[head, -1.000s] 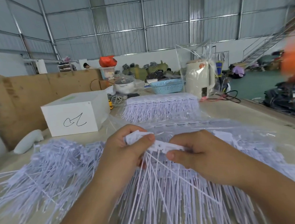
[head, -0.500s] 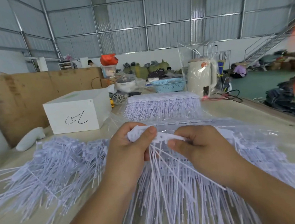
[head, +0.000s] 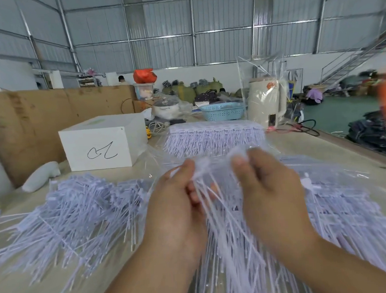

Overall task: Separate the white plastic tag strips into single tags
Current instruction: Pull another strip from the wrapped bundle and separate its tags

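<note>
Flanking both hands (head: 221,197): loose tags (head: 72,216), white box (head: 99,144).

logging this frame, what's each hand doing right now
Left hand: pinching one end of the white plastic tag strip.
Right hand: pinching the strip's other end.

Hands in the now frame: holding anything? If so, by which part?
Both. The left hand and right hand pinch one white tag strip at its top header bar, one hand at each end; the tails hang down between them. Motion blur hides the exact finger placement.
</note>
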The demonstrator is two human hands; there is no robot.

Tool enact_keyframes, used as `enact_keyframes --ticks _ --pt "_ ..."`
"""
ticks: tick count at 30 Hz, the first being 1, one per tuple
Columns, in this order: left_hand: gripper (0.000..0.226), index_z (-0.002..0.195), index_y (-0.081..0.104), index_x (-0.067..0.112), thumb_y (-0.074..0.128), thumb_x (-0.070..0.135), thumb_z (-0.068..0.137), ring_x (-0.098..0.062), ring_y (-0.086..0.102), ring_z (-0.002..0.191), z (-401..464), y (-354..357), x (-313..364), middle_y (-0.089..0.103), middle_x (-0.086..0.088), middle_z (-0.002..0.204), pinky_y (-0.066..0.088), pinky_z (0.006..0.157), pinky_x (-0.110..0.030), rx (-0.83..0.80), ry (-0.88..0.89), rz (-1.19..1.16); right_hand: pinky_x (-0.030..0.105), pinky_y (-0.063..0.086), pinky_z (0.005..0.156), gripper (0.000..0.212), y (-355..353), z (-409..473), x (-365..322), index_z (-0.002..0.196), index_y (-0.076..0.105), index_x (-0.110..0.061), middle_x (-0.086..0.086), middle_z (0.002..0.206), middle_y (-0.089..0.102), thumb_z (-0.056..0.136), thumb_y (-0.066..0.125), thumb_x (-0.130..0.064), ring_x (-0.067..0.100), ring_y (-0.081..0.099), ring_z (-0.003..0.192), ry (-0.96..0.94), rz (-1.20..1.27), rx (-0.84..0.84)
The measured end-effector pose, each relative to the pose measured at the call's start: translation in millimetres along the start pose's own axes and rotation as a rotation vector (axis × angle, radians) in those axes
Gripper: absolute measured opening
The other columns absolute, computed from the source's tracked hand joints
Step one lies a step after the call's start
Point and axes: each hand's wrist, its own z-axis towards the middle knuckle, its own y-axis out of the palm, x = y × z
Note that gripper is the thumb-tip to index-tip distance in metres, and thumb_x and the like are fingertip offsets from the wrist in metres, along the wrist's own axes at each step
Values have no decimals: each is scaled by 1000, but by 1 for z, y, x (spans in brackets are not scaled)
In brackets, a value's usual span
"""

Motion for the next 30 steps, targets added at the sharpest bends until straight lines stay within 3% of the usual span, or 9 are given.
enact_keyframes --ticks 2,3,6,9,15,21,25,30 --pt "32 65 50 12 57 18 95 -9 37 30 3 -5 12 33 3 43 41 35 -17 45 -26 -34 16 28 42 41 -10 9 4 63 38 -18 -12 52 38 99 47 -36 4 33 46 27 19 69" --pt "29 68 50 10 58 17 95 -9 40 29 4 -7 15 36 2 42 42 35 -17 25 0 10 18 27 44 42 -14 11 7 64 38 -17 -12 53 37 97 46 -40 4 32 47 34 16 12" --pt "9 72 64 13 70 12 79 -14 53 37 2 -1 9 56 -4 51 47 40 -23 -105 126 203 20 29 47 31 -16 10 15 68 46 -26 -10 53 39 87 47 -51 4 31 46 86 81 -375" --pt "13 61 71 27 76 17 66 -13 58 43 -1 1 6 64 -2 58 50 41 -26 -162 246 318 32 25 49 24 -16 10 22 94 52 -32 -8 53 39 90 49 -55 13 31 48 92 166 -548" --pt "25 63 69 28 74 12 81 -11 58 47 1 -7 11 62 3 58 49 42 -26 -131 401 561 32 27 50 22 -19 9 27 98 50 -38 -8 50 41 86 54 -56 15 35 48 19 151 -595" --pt "18 66 70 25 75 13 79 -11 59 49 0 -7 12 63 3 57 54 46 -32 -116 399 568 29 29 48 31 -20 8 27 104 48 -39 -5 48 41 83 53 -61 12 36 45 -13 87 -520" --pt "22 64 68 23 73 11 81 -7 52 42 0 -6 10 57 6 51 51 44 -26 -122 387 552 28 28 47 32 -20 6 27 105 49 -36 -4 48 40 84 55 -59 13 34 45 3 125 -490" --pt "17 71 65 18 70 10 85 -12 58 45 2 -7 6 61 3 57 51 42 -27 -121 340 552 25 26 44 12 -18 6 29 101 50 -37 -8 45 39 93 54 -45 10 31 42 8 100 -511"
